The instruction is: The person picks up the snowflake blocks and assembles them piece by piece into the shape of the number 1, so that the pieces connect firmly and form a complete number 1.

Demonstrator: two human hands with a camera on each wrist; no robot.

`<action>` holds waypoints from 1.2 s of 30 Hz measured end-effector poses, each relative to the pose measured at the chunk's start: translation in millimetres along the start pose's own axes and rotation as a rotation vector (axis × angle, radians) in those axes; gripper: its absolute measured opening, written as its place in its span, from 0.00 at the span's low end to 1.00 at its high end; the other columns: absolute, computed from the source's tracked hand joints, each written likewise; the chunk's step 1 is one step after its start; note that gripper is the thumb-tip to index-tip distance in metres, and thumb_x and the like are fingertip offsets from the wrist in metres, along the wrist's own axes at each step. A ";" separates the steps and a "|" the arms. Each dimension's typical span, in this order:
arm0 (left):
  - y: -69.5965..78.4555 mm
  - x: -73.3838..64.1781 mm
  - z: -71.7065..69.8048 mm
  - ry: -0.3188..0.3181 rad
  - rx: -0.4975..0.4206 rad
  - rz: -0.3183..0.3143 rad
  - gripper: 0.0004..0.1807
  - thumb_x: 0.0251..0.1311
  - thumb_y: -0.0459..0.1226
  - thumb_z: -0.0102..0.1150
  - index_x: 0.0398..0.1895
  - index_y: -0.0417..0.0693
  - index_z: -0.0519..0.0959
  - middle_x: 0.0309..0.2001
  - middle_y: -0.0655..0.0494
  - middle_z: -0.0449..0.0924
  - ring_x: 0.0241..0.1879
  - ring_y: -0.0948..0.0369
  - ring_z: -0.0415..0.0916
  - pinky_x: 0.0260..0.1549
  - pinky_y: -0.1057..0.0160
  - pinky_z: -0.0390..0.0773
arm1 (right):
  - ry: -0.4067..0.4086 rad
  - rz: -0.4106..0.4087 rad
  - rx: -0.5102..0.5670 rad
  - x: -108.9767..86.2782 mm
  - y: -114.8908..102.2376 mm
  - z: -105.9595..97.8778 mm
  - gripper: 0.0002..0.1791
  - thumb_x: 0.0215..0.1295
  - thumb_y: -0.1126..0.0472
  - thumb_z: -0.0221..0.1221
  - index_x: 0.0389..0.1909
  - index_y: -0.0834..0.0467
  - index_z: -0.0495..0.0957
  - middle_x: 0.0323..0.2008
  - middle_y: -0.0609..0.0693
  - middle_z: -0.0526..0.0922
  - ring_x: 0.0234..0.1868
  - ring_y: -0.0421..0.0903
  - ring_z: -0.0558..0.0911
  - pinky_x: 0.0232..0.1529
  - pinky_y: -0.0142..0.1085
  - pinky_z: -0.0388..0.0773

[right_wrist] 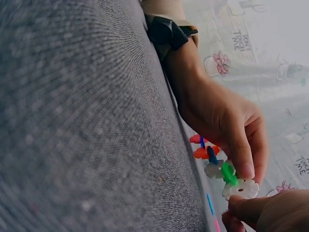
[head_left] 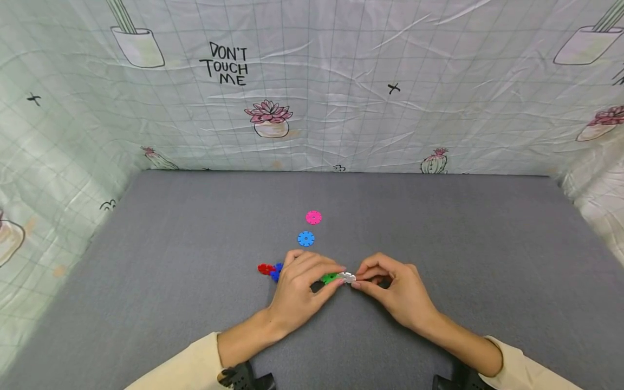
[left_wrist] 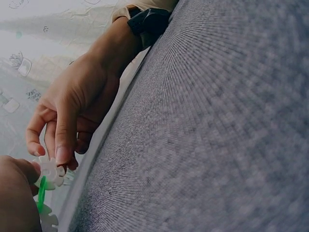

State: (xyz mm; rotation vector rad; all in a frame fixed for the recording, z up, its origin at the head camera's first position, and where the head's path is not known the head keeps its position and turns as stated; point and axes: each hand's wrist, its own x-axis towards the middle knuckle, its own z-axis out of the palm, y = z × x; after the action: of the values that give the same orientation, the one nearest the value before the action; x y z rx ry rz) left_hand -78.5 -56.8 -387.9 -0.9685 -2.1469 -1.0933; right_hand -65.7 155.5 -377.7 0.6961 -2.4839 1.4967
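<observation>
A chain of interlocking notched plastic discs lies across the front of me. Its red disc [head_left: 265, 268] and dark blue disc [head_left: 275, 272] stick out left of my left hand [head_left: 298, 284]. That hand covers the chain's middle in the head view and pinches the end white disc [head_left: 348, 277], beside the green disc [head_left: 329, 278]. From the other side my right hand [head_left: 400, 292] pinches the same white disc at its edge. In the right wrist view an orange disc [right_wrist: 201, 153] and another white disc [right_wrist: 212, 169] show farther along the chain, slotted at angles.
Two loose discs, a light blue one [head_left: 306, 238] and a pink one [head_left: 313, 218], lie flat beyond my left hand. The grey cloth-covered table [head_left: 463, 233] meets a printed curtain [head_left: 341, 119] at the back, and curtain also hangs at both sides.
</observation>
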 end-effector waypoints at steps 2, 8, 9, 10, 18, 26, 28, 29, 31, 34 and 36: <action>-0.1 0.0 -0.3 0.014 -0.006 0.013 0.10 0.49 0.35 0.72 0.36 0.49 0.85 0.36 0.62 0.83 0.38 0.66 0.77 0.43 0.57 0.66 | -0.002 -0.006 -0.003 0.1 -0.7 0.3 0.15 0.50 0.67 0.71 0.33 0.49 0.77 0.28 0.36 0.84 0.26 0.37 0.81 0.25 0.30 0.76; 0.2 0.1 -0.8 0.036 -0.011 0.036 0.10 0.47 0.32 0.73 0.35 0.50 0.86 0.34 0.63 0.83 0.37 0.65 0.75 0.41 0.59 0.66 | -0.010 -0.038 0.019 0.7 -1.5 1.0 0.14 0.50 0.66 0.71 0.33 0.49 0.77 0.28 0.37 0.84 0.26 0.37 0.82 0.25 0.30 0.76; 0.2 0.2 -0.8 0.039 -0.015 0.040 0.10 0.47 0.32 0.73 0.35 0.50 0.86 0.33 0.63 0.83 0.37 0.65 0.75 0.40 0.60 0.66 | -0.014 -0.037 0.022 0.6 -1.0 1.1 0.14 0.50 0.66 0.71 0.33 0.49 0.77 0.28 0.38 0.84 0.26 0.37 0.82 0.25 0.30 0.76; 0.1 0.2 -0.7 0.041 -0.018 0.043 0.10 0.47 0.32 0.73 0.35 0.50 0.86 0.33 0.63 0.83 0.37 0.65 0.75 0.39 0.60 0.66 | -0.019 -0.034 0.022 0.6 -0.7 1.0 0.14 0.49 0.66 0.71 0.33 0.49 0.77 0.28 0.38 0.84 0.26 0.37 0.82 0.25 0.30 0.76; -0.6 0.2 1.3 0.054 -0.015 0.036 0.09 0.45 0.32 0.74 0.32 0.49 0.86 0.32 0.63 0.82 0.34 0.65 0.75 0.35 0.64 0.67 | -0.076 0.041 -0.046 12.7 -2.2 -1.9 0.16 0.51 0.71 0.69 0.35 0.49 0.79 0.32 0.38 0.84 0.31 0.37 0.81 0.27 0.32 0.78; 0.1 -1.5 2.8 0.041 -0.027 0.018 0.08 0.45 0.30 0.73 0.31 0.48 0.86 0.32 0.61 0.82 0.34 0.64 0.76 0.34 0.71 0.74 | -0.092 0.020 -0.071 56.4 -6.5 -3.1 0.10 0.56 0.66 0.68 0.36 0.51 0.81 0.34 0.39 0.84 0.37 0.37 0.82 0.31 0.34 0.78; 0.3 -1.7 2.5 0.038 -0.023 0.014 0.08 0.46 0.30 0.73 0.31 0.48 0.86 0.33 0.61 0.83 0.34 0.64 0.77 0.35 0.71 0.75 | -0.106 0.023 -0.068 66.9 -7.0 -1.2 0.09 0.57 0.65 0.68 0.36 0.50 0.81 0.35 0.39 0.84 0.37 0.36 0.82 0.32 0.35 0.79; 0.3 -1.7 2.4 0.037 -0.022 0.012 0.08 0.47 0.30 0.73 0.32 0.48 0.86 0.33 0.61 0.83 0.35 0.65 0.78 0.36 0.70 0.76 | -0.114 0.024 -0.067 71.6 -6.5 0.3 0.09 0.57 0.65 0.68 0.37 0.51 0.82 0.35 0.40 0.84 0.37 0.37 0.82 0.33 0.35 0.79; 0.3 -1.8 2.0 0.036 -0.024 0.010 0.08 0.48 0.31 0.72 0.32 0.48 0.86 0.34 0.61 0.83 0.35 0.65 0.78 0.37 0.69 0.76 | -0.135 0.033 -0.063 79.6 -4.2 3.9 0.09 0.57 0.65 0.68 0.37 0.51 0.82 0.35 0.41 0.84 0.37 0.37 0.82 0.33 0.35 0.79; 0.3 -2.4 1.4 0.032 -0.026 0.008 0.08 0.49 0.31 0.71 0.33 0.48 0.85 0.35 0.61 0.84 0.36 0.65 0.79 0.38 0.68 0.77 | -0.177 0.046 -0.056 88.5 1.7 10.0 0.09 0.57 0.66 0.68 0.38 0.54 0.82 0.36 0.45 0.84 0.36 0.38 0.81 0.34 0.36 0.79; 0.4 -3.0 1.1 0.028 -0.024 0.007 0.08 0.49 0.31 0.71 0.33 0.49 0.85 0.34 0.61 0.84 0.36 0.65 0.80 0.38 0.68 0.77 | -0.204 0.043 -0.061 92.8 6.1 13.8 0.10 0.56 0.66 0.68 0.40 0.55 0.83 0.36 0.46 0.84 0.35 0.38 0.81 0.34 0.37 0.78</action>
State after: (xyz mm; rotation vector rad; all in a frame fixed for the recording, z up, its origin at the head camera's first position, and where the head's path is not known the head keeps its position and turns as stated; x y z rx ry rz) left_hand -76.5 -56.8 -390.4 -0.9655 -2.1114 -1.1245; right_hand -148.7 117.4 -355.4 0.8279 -2.6977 1.4226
